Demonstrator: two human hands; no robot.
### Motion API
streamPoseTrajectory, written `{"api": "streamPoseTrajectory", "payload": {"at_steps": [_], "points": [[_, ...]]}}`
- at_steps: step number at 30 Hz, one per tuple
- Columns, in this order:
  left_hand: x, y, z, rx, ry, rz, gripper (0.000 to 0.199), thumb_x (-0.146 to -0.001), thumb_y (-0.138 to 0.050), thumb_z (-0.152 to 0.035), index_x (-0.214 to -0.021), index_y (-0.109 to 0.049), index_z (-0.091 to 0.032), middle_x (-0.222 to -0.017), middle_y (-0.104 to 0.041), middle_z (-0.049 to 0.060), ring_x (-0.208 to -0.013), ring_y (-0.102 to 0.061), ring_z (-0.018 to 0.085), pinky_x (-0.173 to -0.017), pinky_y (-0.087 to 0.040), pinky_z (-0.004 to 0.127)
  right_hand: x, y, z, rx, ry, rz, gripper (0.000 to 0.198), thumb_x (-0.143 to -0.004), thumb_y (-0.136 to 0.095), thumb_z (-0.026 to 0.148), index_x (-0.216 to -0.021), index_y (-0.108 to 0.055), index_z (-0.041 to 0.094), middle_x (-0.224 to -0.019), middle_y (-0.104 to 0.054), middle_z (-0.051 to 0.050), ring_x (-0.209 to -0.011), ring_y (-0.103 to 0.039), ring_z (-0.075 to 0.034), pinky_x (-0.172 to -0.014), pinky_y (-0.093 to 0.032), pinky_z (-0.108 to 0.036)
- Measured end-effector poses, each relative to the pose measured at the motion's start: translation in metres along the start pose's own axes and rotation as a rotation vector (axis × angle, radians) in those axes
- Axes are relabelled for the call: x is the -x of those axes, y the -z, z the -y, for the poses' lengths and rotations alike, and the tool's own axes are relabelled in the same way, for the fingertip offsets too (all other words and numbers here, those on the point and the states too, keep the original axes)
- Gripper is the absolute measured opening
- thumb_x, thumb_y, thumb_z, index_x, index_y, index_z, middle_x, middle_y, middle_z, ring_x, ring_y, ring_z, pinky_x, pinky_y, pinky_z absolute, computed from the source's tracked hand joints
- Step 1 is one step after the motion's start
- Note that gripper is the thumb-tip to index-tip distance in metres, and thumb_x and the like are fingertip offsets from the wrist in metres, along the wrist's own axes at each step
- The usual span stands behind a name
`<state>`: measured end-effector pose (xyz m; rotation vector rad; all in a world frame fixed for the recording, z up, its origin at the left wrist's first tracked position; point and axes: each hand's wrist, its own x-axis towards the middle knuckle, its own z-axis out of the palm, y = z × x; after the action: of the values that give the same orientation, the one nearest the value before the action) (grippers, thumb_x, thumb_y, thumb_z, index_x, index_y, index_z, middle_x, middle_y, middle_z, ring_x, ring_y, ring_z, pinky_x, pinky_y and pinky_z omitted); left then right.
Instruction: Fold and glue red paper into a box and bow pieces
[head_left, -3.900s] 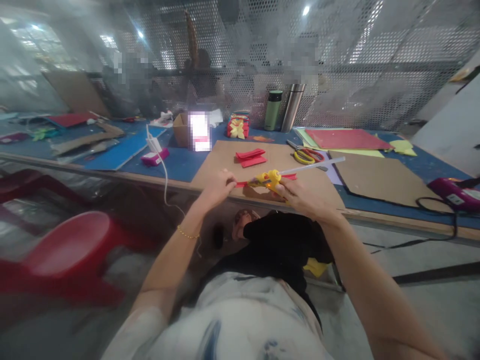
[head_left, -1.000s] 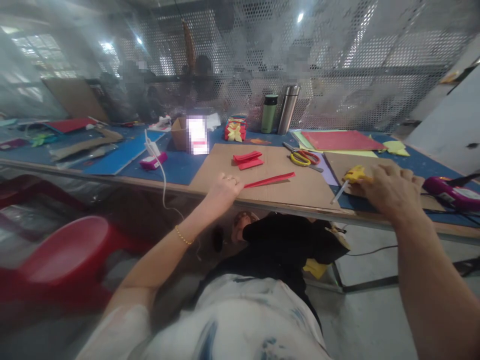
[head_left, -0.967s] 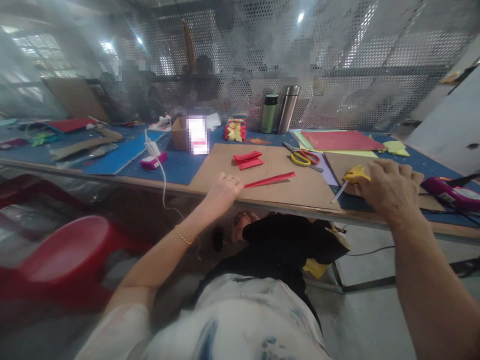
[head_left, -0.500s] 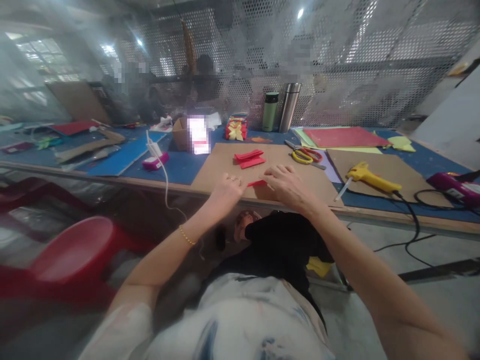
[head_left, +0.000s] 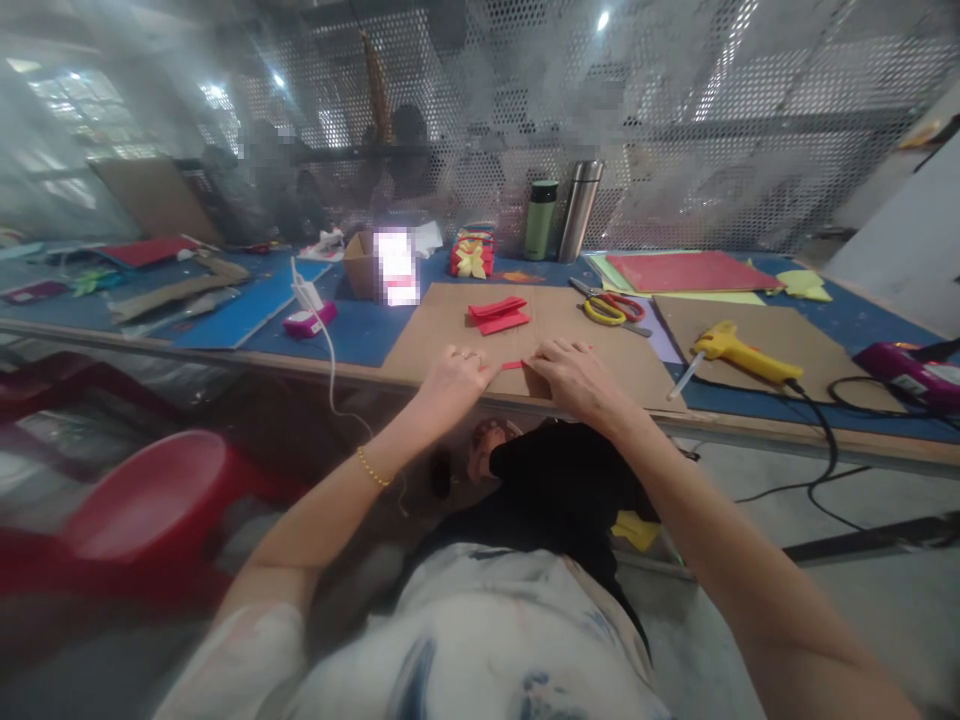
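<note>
A narrow red strip (head_left: 513,365), paper or felt, lies low on the brown cardboard sheet (head_left: 442,320) and spans the gap between my hands. My left hand (head_left: 459,378), closed with fingers bent, grips its left end. Over the right end is my right hand (head_left: 570,375), its fingers curled and pressed together on the strip. Just beyond them rests a folded red piece (head_left: 499,316). To the right of that lie scissors with yellow handles (head_left: 604,311) and another pair with orange-red handles (head_left: 628,308). Both hands hide the strip's ends.
On the right, a yellow glue gun (head_left: 742,355) lies on a second cardboard piece, its black cable hanging off the table edge. A green bottle (head_left: 540,222) and a steel flask (head_left: 580,212) stand behind. A lit phone (head_left: 397,268) and a red stool (head_left: 150,495) are leftward.
The red strip now lies flatter and straighter between my hands, showing as a thinner band. My right hand has shifted slightly. The other objects stay in place.
</note>
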<state>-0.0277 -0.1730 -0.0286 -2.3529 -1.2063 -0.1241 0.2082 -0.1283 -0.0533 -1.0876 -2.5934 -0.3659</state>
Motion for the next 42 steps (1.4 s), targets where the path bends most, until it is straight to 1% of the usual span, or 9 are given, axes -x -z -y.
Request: {"api": "streamPoseTrajectory", "payload": {"at_steps": [5, 9, 14, 21, 27, 30, 34, 36, 42], "points": [[-0.007, -0.001, -0.004, 0.036, 0.043, -0.024, 0.028, -0.105, -0.053, -0.010, -0.117, -0.077, -0.016, -0.100, -0.072, 0.015, -0.095, -0.064, 0.027, -0.078, -0.037, 0.038, 0.000, 0.000, 0.003, 0.014, -0.016, -0.008, 0.028, -0.103, -0.052, 0.011, -0.108, -0.078, 0.015, -0.107, -0.073, -0.017, -0.101, -0.057, -0.029, -0.084, -0.032, -0.040], [-0.024, -0.002, -0.016, 0.050, -0.018, -0.041, 0.029, -0.100, -0.050, -0.002, -0.104, -0.077, -0.009, -0.101, -0.071, 0.018, -0.100, -0.064, 0.029, -0.081, -0.042, 0.040, -0.002, 0.000, 0.004, 0.009, -0.002, -0.011, 0.027, -0.103, -0.051, 0.011, -0.104, -0.077, 0.016, -0.105, -0.073, -0.016, -0.101, -0.057, -0.029, -0.085, -0.033, -0.039], [-0.042, -0.003, -0.029, 0.143, -0.013, 0.019, 0.033, -0.098, -0.044, 0.002, -0.114, -0.073, -0.004, -0.099, -0.071, 0.018, -0.099, -0.066, 0.029, -0.083, -0.044, 0.040, -0.001, 0.004, 0.002, -0.015, -0.011, 0.033, 0.028, -0.103, -0.051, 0.010, -0.106, -0.078, 0.014, -0.107, -0.074, -0.018, -0.101, -0.061, -0.029, -0.088, -0.038, -0.038], [-0.053, -0.008, -0.028, 0.212, -0.021, -0.007, 0.035, -0.105, -0.046, -0.008, -0.125, -0.075, -0.013, -0.099, -0.073, 0.014, -0.096, -0.066, 0.025, -0.081, -0.045, 0.036, 0.013, 0.007, -0.024, -0.158, -0.113, 0.057, 0.041, -0.095, -0.049, 0.002, -0.122, -0.079, 0.013, -0.125, -0.076, -0.020, -0.116, -0.067, -0.029, -0.097, -0.043, -0.040], [-0.071, -0.002, -0.032, 0.161, -0.003, 0.135, 0.044, -0.103, -0.045, -0.006, -0.130, -0.078, -0.016, -0.097, -0.077, 0.015, -0.092, -0.069, 0.027, -0.074, -0.044, 0.037, 0.017, 0.004, -0.047, -0.147, -0.179, 0.016, 0.050, -0.088, -0.046, -0.002, -0.122, -0.080, 0.012, -0.123, -0.079, -0.020, -0.111, -0.071, -0.029, -0.098, -0.047, -0.040], [-0.076, 0.002, -0.034, 0.148, 0.008, 0.166, 0.045, -0.103, -0.047, -0.006, -0.134, -0.077, -0.018, -0.096, -0.078, 0.015, -0.092, -0.070, 0.026, -0.073, -0.044, 0.035, 0.018, 0.000, -0.060, -0.130, -0.197, -0.067, 0.052, -0.085, -0.047, -0.001, -0.122, -0.081, 0.012, -0.119, -0.080, -0.019, -0.108, -0.072, -0.029, -0.096, -0.050, -0.039], [-0.077, 0.009, -0.034, 0.179, 0.039, 0.189, 0.038, -0.105, -0.051, -0.010, -0.131, -0.078, -0.018, -0.095, -0.079, 0.015, -0.092, -0.072, 0.025, -0.075, -0.046, 0.034, 0.020, -0.004, -0.079, -0.150, -0.200, -0.305, 0.042, -0.087, -0.055, 0.008, -0.120, -0.082, 0.014, -0.118, -0.080, -0.018, -0.113, -0.071, -0.032, -0.099, -0.052, -0.044], [-0.077, 0.013, -0.035, 0.182, 0.054, 0.201, 0.037, -0.106, -0.051, -0.012, -0.130, -0.079, -0.017, -0.096, -0.079, 0.015, -0.091, -0.072, 0.025, -0.075, -0.047, 0.034, 0.022, -0.005, -0.083, -0.127, -0.202, -0.341, 0.038, -0.089, -0.057, 0.012, -0.117, -0.082, 0.016, -0.120, -0.079, -0.018, -0.116, -0.069, -0.034, -0.100, -0.050, -0.047], [-0.075, 0.021, -0.036, 0.152, 0.035, 0.225, 0.041, -0.106, -0.047, -0.009, -0.132, -0.078, -0.015, -0.098, -0.080, 0.018, -0.094, -0.074, 0.027, -0.078, -0.048, 0.036, 0.026, -0.005, -0.070, 0.012, -0.201, -0.091, 0.032, -0.093, -0.053, 0.009, -0.101, -0.083, 0.018, -0.109, -0.078, -0.016, -0.107, -0.062, -0.031, -0.095, -0.039, -0.044]]}}
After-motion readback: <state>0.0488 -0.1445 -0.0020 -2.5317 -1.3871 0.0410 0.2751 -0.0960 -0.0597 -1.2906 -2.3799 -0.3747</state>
